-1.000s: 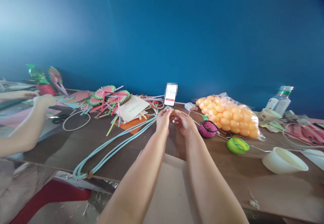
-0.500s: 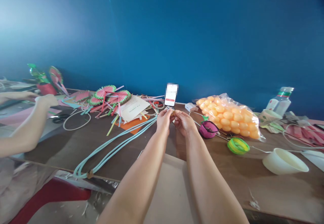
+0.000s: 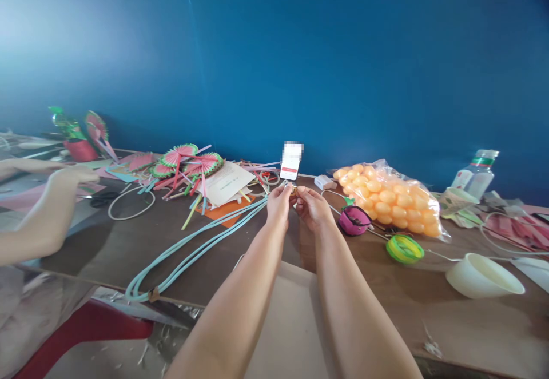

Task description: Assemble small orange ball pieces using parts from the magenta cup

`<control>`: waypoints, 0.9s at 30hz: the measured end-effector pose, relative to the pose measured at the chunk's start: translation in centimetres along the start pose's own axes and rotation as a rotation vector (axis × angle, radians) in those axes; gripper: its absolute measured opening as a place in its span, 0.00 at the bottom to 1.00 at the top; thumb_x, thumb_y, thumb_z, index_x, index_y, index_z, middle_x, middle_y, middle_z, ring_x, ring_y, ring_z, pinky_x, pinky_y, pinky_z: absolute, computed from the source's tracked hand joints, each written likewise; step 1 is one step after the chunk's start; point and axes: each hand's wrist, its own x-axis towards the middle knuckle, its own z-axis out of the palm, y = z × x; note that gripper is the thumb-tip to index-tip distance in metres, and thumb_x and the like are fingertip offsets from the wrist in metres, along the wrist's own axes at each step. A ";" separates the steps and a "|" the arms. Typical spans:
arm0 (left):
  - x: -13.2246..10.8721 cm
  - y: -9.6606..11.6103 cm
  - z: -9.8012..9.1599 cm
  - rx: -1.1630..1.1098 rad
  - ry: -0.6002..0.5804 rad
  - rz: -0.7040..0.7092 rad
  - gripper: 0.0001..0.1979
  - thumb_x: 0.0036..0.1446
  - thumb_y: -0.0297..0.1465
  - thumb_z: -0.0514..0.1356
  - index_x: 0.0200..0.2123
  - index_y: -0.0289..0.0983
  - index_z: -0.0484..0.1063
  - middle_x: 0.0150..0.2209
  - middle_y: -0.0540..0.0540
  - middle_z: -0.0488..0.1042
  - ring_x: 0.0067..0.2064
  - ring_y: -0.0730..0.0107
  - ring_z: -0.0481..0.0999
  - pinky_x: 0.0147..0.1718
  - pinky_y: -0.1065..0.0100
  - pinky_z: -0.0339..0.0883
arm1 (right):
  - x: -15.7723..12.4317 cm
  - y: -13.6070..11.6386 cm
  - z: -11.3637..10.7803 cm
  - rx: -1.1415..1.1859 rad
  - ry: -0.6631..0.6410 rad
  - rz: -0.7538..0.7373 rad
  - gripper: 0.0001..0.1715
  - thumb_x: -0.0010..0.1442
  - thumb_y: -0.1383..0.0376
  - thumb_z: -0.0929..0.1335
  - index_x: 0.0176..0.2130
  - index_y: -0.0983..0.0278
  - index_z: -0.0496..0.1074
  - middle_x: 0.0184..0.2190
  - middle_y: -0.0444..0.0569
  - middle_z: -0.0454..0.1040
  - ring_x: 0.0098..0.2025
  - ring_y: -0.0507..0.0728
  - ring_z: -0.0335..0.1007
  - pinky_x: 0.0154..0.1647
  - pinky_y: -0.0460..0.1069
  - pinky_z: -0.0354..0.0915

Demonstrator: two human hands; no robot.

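Observation:
My left hand and my right hand are close together over the middle of the table, fingers pinched. Between their fingertips is a small shiny gold-coloured piece, too small to name. Light blue cords run from my left hand across the table in a long loop, bound with a brown band near the front edge. Their ends at my left fingers are hidden. Just behind my hands a phone leans upright against the blue wall.
Watermelon-patterned paper fans and papers lie to the left, beyond a white ring. At right are a bag of orange balls, a pink pouch, green-yellow coil, cream bowl and bottle. A co-worker's arm reaches in left.
My hands stay pinched together at nearly the same spot. The view has shifted very slightly. At the left, the co-worker's hand has moved a little.

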 end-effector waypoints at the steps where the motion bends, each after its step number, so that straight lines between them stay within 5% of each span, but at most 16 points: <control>1: 0.0 0.0 0.0 -0.005 -0.003 0.001 0.15 0.46 0.37 0.70 0.31 0.33 0.72 0.27 0.47 0.75 0.29 0.71 0.75 0.35 0.66 0.69 | 0.0 0.0 0.0 0.002 -0.002 -0.002 0.16 0.40 0.63 0.79 0.28 0.64 0.73 0.19 0.39 0.66 0.20 0.44 0.57 0.17 0.39 0.56; 27: -0.2 0.2 0.1 -0.026 0.011 -0.003 0.12 0.46 0.34 0.69 0.29 0.34 0.72 0.26 0.48 0.74 0.31 0.68 0.76 0.37 0.64 0.71 | 0.0 0.0 0.1 0.019 0.007 0.001 0.16 0.40 0.65 0.79 0.28 0.65 0.72 0.20 0.39 0.68 0.20 0.44 0.57 0.17 0.40 0.56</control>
